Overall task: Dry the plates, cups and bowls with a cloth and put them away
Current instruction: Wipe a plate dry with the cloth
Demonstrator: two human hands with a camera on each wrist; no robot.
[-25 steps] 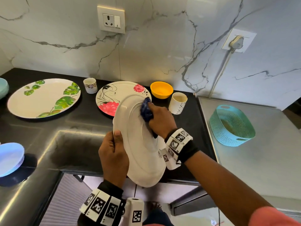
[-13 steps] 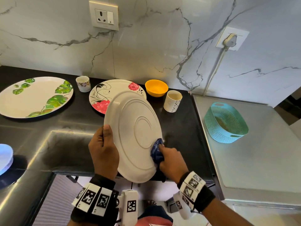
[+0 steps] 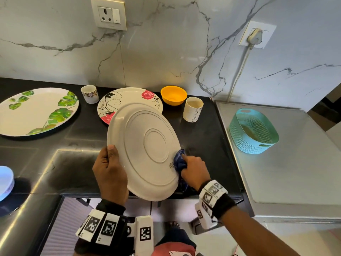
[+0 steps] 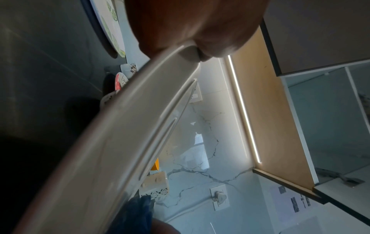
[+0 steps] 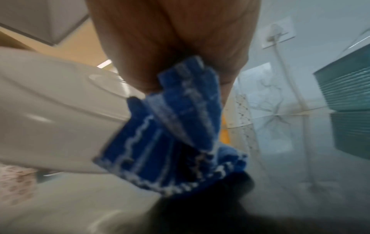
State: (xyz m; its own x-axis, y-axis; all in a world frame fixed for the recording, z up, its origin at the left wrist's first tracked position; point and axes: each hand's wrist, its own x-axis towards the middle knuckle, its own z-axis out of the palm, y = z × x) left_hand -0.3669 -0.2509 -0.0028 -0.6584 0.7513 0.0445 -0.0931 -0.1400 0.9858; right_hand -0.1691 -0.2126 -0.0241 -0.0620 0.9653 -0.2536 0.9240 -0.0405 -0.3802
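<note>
A large white plate [image 3: 144, 150] is held tilted above the black counter's front edge, its ringed underside toward me. My left hand [image 3: 110, 172] grips its left rim, thumb on the underside [image 4: 192, 47]. My right hand [image 3: 193, 169] clutches a bunched blue cloth [image 3: 180, 160] and presses it on the plate's lower right rim. In the right wrist view the striped blue cloth [image 5: 174, 131] lies against the plate [image 5: 60, 107]. The plate's rim [image 4: 120, 142] fills the left wrist view.
On the black counter [image 3: 199, 137] lie a leaf-print plate [image 3: 36, 111], a red-flower plate [image 3: 125, 100], a small floral cup [image 3: 89, 94], an orange bowl [image 3: 173, 95] and a patterned cup [image 3: 192, 109]. A teal basket [image 3: 253, 133] stands on the steel surface at right. A pale bowl [image 3: 5, 180] sits far left.
My right hand swept the cloth from the plate's upper middle down to its lower right rim. The plate tilted flatter, showing more of its underside. My left hand kept its grip.
</note>
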